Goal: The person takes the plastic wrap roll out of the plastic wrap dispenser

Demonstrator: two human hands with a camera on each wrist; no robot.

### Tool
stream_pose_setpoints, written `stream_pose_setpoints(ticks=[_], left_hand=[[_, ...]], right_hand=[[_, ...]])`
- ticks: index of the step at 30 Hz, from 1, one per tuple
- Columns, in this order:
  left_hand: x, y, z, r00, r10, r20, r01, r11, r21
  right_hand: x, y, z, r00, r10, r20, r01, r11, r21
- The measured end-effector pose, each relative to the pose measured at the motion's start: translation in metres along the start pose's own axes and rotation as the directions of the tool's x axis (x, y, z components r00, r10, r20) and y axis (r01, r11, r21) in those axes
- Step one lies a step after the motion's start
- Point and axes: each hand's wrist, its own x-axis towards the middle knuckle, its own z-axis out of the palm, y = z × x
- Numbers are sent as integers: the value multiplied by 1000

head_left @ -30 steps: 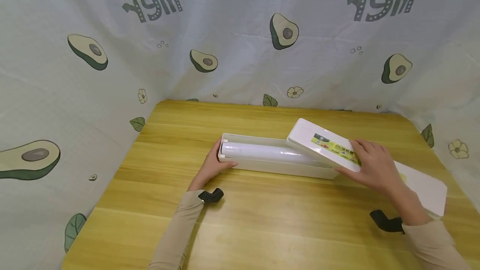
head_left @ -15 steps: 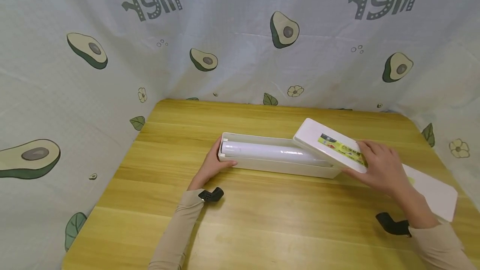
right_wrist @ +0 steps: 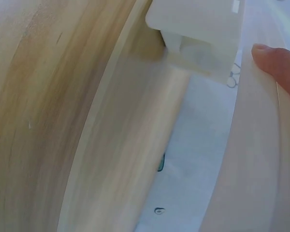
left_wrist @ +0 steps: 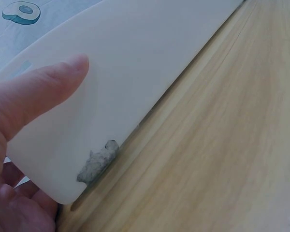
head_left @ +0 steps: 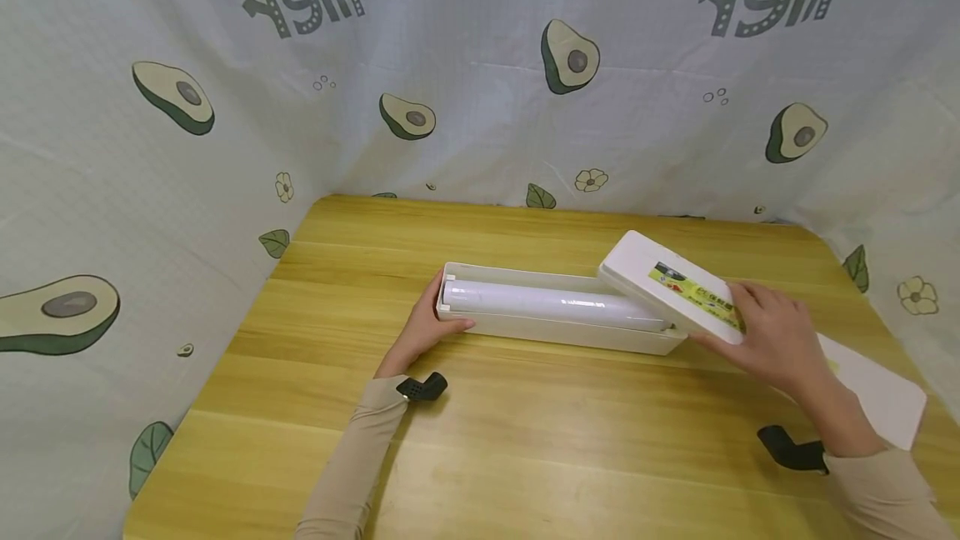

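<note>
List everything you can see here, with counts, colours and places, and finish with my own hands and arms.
Open box: one, white, on the table
Roll: one, whitish and glossy, inside the box
Lid: one, white, slanted at the box's right end
Label: one, mostly yellow-green, on the lid
Patch: one, grey, on the box's front wall
Table: one, yellowish wood, beneath
Printed cloth: count unclear, whitish, behind and beside the table
Wrist devices: two, black, one per wrist
Sleeves: two, beige, on the forearms
Left hand: one, bare, gripping the box's left end
Right hand: one, bare, gripping the lid
</note>
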Motion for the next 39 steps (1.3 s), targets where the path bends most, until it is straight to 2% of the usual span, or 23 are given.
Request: stream_pose_setpoints(ticks=[6, 13, 24, 29, 39], left_hand=[[0, 0, 0, 1000, 25, 4, -25, 1000, -9], [1, 0, 1, 1000, -9, -1, 9, 1000, 2], [-2, 2, 0, 1000, 15, -7, -15, 1000, -15], [-1, 2, 0, 1000, 17, -2, -17, 1000, -16], [-1, 1, 0, 1000, 15, 0, -15, 1000, -14]], right_hand=[[-1, 4, 1, 999, 39, -6, -39, 999, 0], [-4, 8, 3, 995, 96, 16, -95, 995, -9], [-6, 20, 4, 991, 136, 19, -134, 989, -61], [-8, 21, 2, 980, 194, 43, -191, 979, -75], [-12, 23, 1, 957, 286, 44, -281, 956, -81]])
